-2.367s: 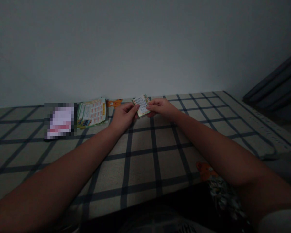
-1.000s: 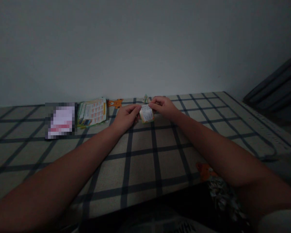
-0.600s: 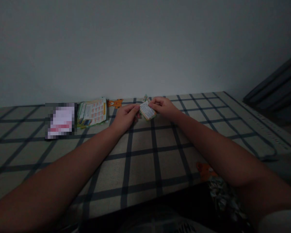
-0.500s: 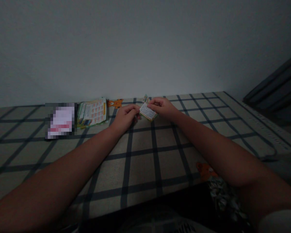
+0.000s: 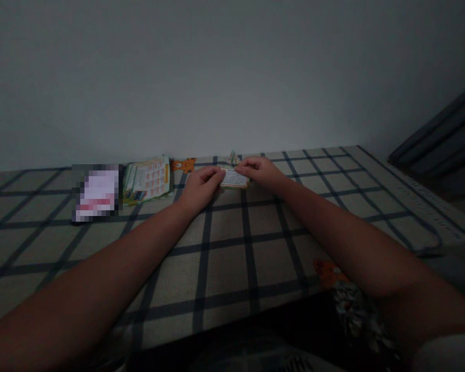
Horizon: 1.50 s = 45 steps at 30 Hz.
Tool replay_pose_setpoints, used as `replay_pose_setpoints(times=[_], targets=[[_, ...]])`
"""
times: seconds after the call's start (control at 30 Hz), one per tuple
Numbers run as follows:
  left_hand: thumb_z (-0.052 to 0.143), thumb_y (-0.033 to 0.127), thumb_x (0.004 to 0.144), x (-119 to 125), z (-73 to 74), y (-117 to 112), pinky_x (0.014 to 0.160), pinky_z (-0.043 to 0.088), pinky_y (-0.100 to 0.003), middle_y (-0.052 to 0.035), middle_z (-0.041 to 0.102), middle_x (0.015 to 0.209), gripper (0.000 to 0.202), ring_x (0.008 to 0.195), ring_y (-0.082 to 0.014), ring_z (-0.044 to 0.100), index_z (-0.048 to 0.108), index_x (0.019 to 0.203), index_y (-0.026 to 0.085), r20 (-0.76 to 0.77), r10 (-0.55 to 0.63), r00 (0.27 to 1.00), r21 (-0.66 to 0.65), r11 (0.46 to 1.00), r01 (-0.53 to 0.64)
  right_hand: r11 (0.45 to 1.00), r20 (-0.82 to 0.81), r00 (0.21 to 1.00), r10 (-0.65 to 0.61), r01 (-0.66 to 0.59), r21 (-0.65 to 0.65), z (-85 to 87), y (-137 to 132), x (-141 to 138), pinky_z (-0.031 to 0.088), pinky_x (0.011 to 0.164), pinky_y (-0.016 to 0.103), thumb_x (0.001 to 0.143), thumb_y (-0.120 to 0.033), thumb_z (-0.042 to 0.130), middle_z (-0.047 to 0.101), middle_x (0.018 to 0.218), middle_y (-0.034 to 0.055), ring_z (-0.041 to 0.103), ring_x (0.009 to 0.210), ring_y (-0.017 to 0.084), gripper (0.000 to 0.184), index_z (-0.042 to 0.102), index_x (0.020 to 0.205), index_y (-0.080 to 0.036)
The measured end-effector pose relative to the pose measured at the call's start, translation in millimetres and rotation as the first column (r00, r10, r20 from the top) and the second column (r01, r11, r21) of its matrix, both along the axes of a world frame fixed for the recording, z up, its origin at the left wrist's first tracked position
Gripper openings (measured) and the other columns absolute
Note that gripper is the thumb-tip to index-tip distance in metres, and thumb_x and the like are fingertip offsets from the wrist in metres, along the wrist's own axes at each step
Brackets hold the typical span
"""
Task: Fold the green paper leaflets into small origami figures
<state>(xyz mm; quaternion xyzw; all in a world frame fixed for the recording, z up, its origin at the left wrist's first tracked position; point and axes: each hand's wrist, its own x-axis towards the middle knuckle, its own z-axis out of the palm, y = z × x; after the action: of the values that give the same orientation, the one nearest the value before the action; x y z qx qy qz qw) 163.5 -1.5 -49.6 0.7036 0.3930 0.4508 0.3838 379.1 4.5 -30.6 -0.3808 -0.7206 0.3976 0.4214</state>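
Observation:
A small folded piece of printed paper is held between my two hands above the checked cloth. My left hand pinches its left end, thumb on top. At the right end, my right hand grips the upper corner between thumb and fingers. Dense lines of dark text cover the paper's white face, and its lower edge shows yellow-green. Just behind it stands a small pointed folded-paper piece, its base partly hidden by the paper and my right hand.
A stack of printed leaflets lies left of my hands, beside a blurred-out dark-edged device. The checked cloth reaches back to a plain wall. Crumpled pieces sit near my right forearm.
The folded paper has turned from a slanted position to nearly level. My left thumb now lies on its left end, and my right hand has barely shifted.

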Motion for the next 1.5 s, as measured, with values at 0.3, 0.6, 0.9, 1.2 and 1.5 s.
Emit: replay_pose_setpoints(times=[0.3, 0.6, 0.9, 1.2, 1.5], targets=[[0.057, 0.054, 0.090, 0, 3.8, -1, 0.050, 0.035, -0.024, 0.0006, 0.056, 0.055, 0.043, 0.051, -0.0120, 0.048, 0.063, 0.067, 0.018, -0.071, -0.160, 0.985, -0.096, 0.984, 0.153, 0.999, 0.109, 0.994, 0.033, -0.036, 0.028, -1.2, -2, 1, 0.044, 0.069, 0.029, 0.079, -0.056, 0.072, 0.066, 0.081, 0.0040, 0.058, 0.076, 0.016, 0.041, 0.068, 0.084, -0.016], [0.060, 0.054, 0.089, 1, 5.6, -4, 0.052, 0.040, -0.023, -0.0037, 0.069, 0.068, 0.043, 0.059, -0.0136, 0.055, 0.077, 0.083, 0.015, -0.206, -0.064, 0.976, 0.062, 0.995, 0.079, 0.996, 0.180, 0.982, 0.059, -0.070, 0.059, -1.3, -2, 4, 0.045, 0.074, 0.031, 0.086, -0.050, 0.066, 0.068, 0.088, 0.0059, 0.060, 0.083, 0.018, 0.034, 0.068, 0.089, -0.016], [0.061, 0.041, 0.083, 0, 4.9, -1, 0.058, 0.042, -0.025, -0.0037, 0.067, 0.065, 0.032, 0.063, -0.0154, 0.058, 0.073, 0.068, 0.015, -0.289, -0.009, 0.957, 0.144, 0.988, 0.053, 0.976, 0.258, 0.959, 0.118, -0.160, 0.148, -1.7, -4, -2, 0.042, 0.074, 0.029, 0.088, -0.043, 0.060, 0.066, 0.085, 0.0036, 0.056, 0.081, 0.017, 0.027, 0.064, 0.086, -0.017], [0.059, 0.038, 0.076, 0, 7.1, -2, 0.058, 0.039, -0.026, 0.0002, 0.059, 0.060, 0.025, 0.061, -0.0142, 0.052, 0.066, 0.063, 0.018, -0.201, 0.025, 0.979, 0.123, 0.992, 0.000, 0.951, 0.341, 0.938, 0.063, -0.160, 0.264, 0.2, -7, -4, 0.037, 0.070, 0.029, 0.094, -0.049, 0.055, 0.065, 0.084, 0.0037, 0.051, 0.075, 0.015, 0.035, 0.065, 0.089, -0.016], [0.055, 0.047, 0.086, 1, 10.4, -6, 0.057, 0.039, -0.025, 0.0001, 0.060, 0.061, 0.034, 0.064, -0.0162, 0.055, 0.071, 0.077, 0.018, -0.214, -0.027, 0.976, 0.073, 0.996, 0.044, 0.968, 0.255, 0.967, -0.007, -0.058, 0.244, -0.1, -7, -4, 0.036, 0.068, 0.029, 0.090, -0.052, 0.059, 0.062, 0.078, 0.0024, 0.050, 0.072, 0.015, 0.037, 0.065, 0.085, -0.016]])
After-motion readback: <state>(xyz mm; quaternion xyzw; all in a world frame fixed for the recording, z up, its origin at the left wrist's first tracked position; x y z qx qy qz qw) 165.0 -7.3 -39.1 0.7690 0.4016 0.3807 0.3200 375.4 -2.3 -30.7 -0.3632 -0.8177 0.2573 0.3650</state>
